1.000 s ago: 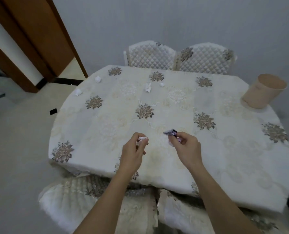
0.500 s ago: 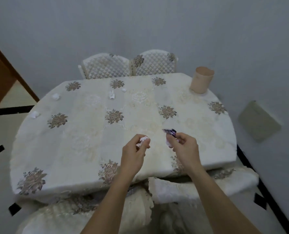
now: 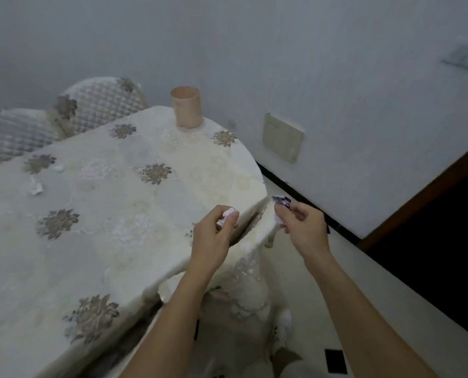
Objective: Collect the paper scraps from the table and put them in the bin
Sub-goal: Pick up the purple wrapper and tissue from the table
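Note:
My left hand [image 3: 213, 236] is closed on a small white paper scrap [image 3: 228, 214] above the table's right end. To its right, past the table edge, my right hand [image 3: 301, 225] pinches a purple-and-white paper scrap [image 3: 281, 201]. The beige bin [image 3: 185, 106] stands upright on the far right corner of the table [image 3: 118, 208], well beyond both hands. Two more white scraps lie on the cloth at the left, a larger one [image 3: 36, 189] and a small one [image 3: 58, 168].
The oval table wears a cream floral cloth. Two quilted chairs [image 3: 96, 105] stand behind it against the grey wall. A covered chair [image 3: 243, 290] is tucked under the near edge. A pale wall panel [image 3: 282, 137] and a dark doorway [image 3: 432, 241] lie to the right.
The view has swung right: the table and bin have shifted left in frame and the bin looks nearer. Both hands keep their scraps and now sit at the table's right end.

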Tool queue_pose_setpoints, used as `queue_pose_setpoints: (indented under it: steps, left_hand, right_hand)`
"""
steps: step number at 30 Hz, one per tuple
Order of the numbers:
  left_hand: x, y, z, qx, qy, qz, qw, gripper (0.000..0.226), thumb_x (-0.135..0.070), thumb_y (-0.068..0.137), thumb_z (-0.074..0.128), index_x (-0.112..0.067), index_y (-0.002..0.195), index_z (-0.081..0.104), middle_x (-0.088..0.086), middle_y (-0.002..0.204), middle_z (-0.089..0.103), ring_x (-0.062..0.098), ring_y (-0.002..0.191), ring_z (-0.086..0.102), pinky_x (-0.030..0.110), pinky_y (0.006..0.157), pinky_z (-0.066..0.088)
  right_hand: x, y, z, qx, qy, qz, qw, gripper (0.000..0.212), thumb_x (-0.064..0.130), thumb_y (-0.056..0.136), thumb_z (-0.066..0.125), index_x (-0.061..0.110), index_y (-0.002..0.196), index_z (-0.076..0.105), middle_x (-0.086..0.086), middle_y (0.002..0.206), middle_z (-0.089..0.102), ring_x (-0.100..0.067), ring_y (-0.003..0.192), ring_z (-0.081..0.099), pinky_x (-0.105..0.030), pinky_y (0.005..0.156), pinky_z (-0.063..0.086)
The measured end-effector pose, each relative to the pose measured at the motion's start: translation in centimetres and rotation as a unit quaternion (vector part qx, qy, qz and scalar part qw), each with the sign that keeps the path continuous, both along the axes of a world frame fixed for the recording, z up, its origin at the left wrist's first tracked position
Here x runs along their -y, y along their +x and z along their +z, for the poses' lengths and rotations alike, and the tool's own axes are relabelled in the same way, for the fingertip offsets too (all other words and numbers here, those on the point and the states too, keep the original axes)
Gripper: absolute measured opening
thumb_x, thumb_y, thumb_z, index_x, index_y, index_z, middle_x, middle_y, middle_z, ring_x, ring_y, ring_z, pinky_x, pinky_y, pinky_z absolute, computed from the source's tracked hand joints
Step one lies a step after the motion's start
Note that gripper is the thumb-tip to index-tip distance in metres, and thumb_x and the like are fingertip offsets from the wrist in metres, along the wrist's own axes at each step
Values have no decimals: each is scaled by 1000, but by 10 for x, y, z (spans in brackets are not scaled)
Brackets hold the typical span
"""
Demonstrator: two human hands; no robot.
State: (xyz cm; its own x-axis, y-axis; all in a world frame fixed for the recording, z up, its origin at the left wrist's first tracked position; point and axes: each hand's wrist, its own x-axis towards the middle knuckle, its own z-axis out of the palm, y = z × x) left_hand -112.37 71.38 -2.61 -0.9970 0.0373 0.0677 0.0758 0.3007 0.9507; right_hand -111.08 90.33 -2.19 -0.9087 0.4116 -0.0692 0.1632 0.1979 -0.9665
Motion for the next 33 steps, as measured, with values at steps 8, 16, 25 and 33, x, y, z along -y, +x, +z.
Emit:
queue_pose_setpoints:
  steps: [8, 16, 25, 33]
  left_hand:
    - [-100, -30, 2, -21, -17, -86, 996, 17, -36, 97, 56, -27, 85, 64, -6, 74, 67, 19, 62, 58, 40, 61, 49]
    - [-228, -102, -5, 1, -19, -97, 995, 14, -31, 98, 57, -29, 85, 63, -7, 76, 69, -1, 59, 56, 21, 59, 47]
    - [-346, -183, 4, -1, -43, -48, 998, 14, -32, 99, 55, -27, 89, 62, 4, 78, 69, 7, 57, 52, 26, 57, 44]
    - [-386, -249, 4, 12, -43, 3, 999, 16, -31, 99, 56, -23, 86, 62, -5, 77, 69, 0, 55, 53, 14, 54, 41]
  right_hand:
    - [-95, 1, -2, -10, -34, -79, 996, 26, 45, 83, 72, 25, 66, 72, 3, 67, 71, -13, 65, 61, -37, 65, 50]
    - [-216, -60, -17, -11, -18, -97, 995, 27, 35, 89, 69, 23, 65, 67, 9, 60, 66, -1, 55, 56, -29, 61, 46]
    - [-347, -150, -6, 0, 6, -51, 999, 25, 34, 88, 68, 24, 65, 69, 9, 64, 69, -7, 62, 61, -35, 68, 51]
    - [-389, -229, -9, 5, 9, -16, 1000, 25, 37, 86, 69, 25, 64, 68, 8, 62, 67, -10, 61, 60, -34, 64, 49]
